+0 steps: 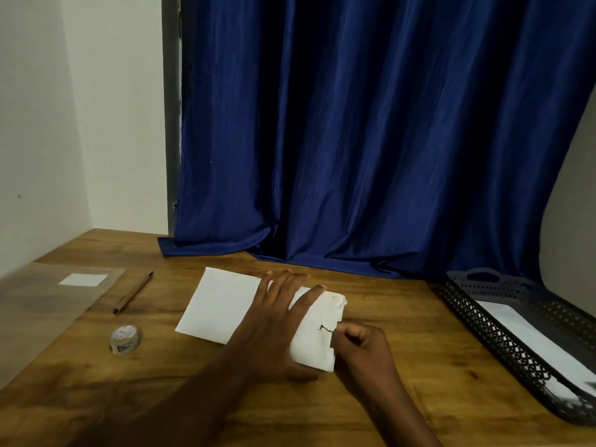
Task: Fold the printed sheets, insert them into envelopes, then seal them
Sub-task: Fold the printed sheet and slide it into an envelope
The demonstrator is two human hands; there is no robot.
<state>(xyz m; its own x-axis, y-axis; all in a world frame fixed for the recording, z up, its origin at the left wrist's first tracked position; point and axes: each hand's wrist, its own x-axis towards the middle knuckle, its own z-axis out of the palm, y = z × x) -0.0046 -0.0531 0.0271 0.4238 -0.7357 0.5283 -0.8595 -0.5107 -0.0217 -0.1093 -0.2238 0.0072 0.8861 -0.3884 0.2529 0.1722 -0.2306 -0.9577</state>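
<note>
A person is sitting at a wooden desk (pixel 403 333), seen from above through a head camera. A white envelope (pixel 222 304) is lying flat near the middle of the desk, its long side slanting from far left to near right. The left hand (pixel 277 317) is lying across it with fingers straight and spread, pressing it down. A folded white sheet (pixel 317 337) is sticking out of the envelope's right end, with a small dark mark near its edge. The right hand (pixel 361 345) is curling its fingers and pinching the right edge of that sheet.

To the left, a brown pen (pixel 132 293) is lying on the desk, and a roll of clear tape (pixel 125 339) is resting nearer the person. Further left, a clear plastic sleeve (pixel 42 304) is lying with a small white slip (pixel 83 280) on it. At the right edge, a black perforated tray (pixel 503 343) is holding white paper (pixel 529 333). A dark blue curtain (pixel 371 140) is hanging behind the desk, its hem resting on the wood.
</note>
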